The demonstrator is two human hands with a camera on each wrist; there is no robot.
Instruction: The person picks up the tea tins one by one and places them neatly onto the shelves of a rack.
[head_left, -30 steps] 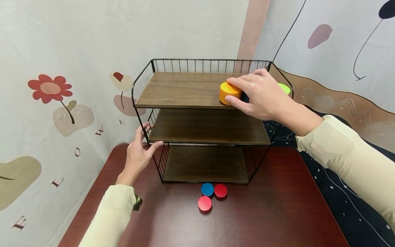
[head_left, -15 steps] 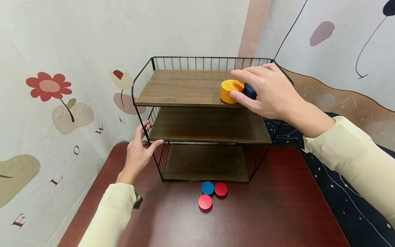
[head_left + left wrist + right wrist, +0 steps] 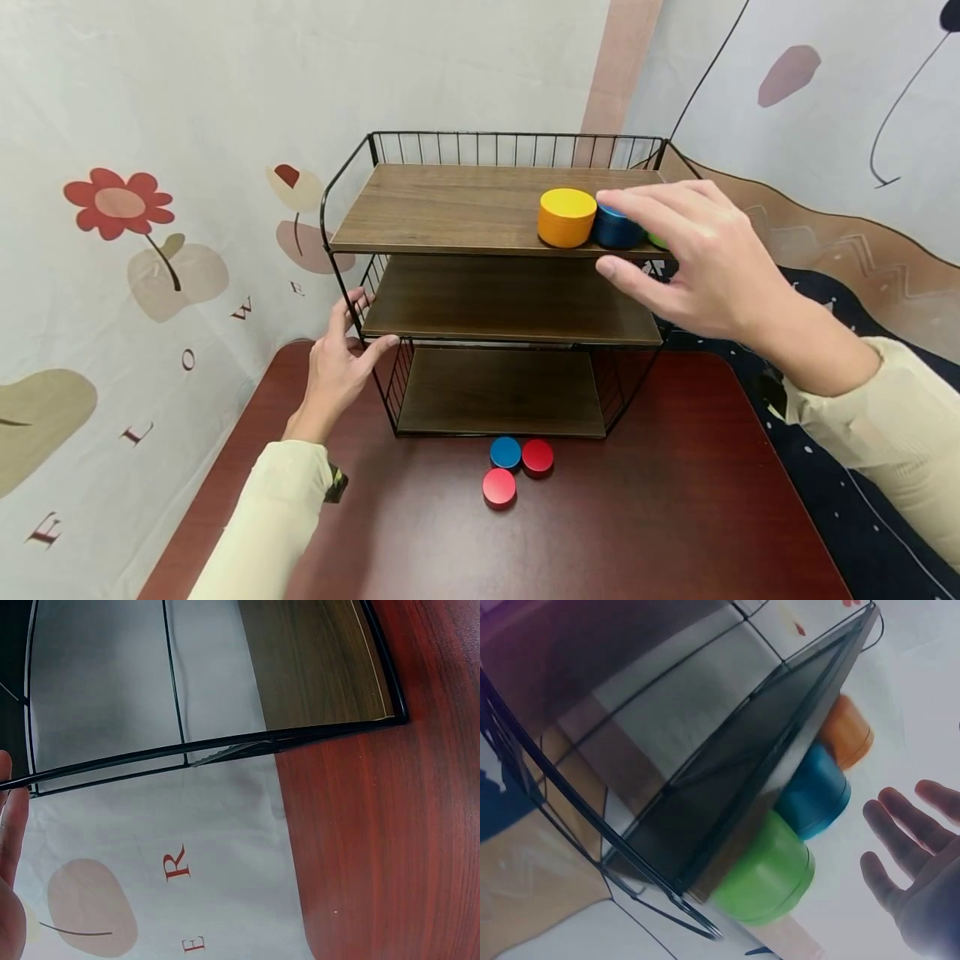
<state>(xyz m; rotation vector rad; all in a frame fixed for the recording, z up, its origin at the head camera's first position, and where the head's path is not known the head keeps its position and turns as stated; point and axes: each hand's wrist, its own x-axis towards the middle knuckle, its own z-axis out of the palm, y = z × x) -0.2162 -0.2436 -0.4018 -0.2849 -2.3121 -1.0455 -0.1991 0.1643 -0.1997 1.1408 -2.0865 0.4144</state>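
Observation:
A three-tier rack of wooden shelves (image 3: 450,208) in a black wire frame stands on the table. My left hand (image 3: 335,371) holds the rack's left side, thumb at the front by the middle shelf, fingers at the side wires. On the top shelf, at the right front, a yellow-orange round tin (image 3: 567,219), a dark blue tin (image 3: 615,227) and a green tin (image 3: 769,870) stand in a row. My right hand (image 3: 701,258) is in front of the blue and green tins, fingers spread and holding nothing; it hides most of the green one in the head view.
On the reddish-brown table (image 3: 600,533), before the rack, lie a small blue disc (image 3: 506,453) and two red ones, a nearer red disc (image 3: 499,488) and a farther red disc (image 3: 537,458). A printed cloth (image 3: 187,83) hangs behind.
My right hand has let go of the yellow-orange tin and drawn back to the right, uncovering it and the blue tin. My left hand has stayed on the rack.

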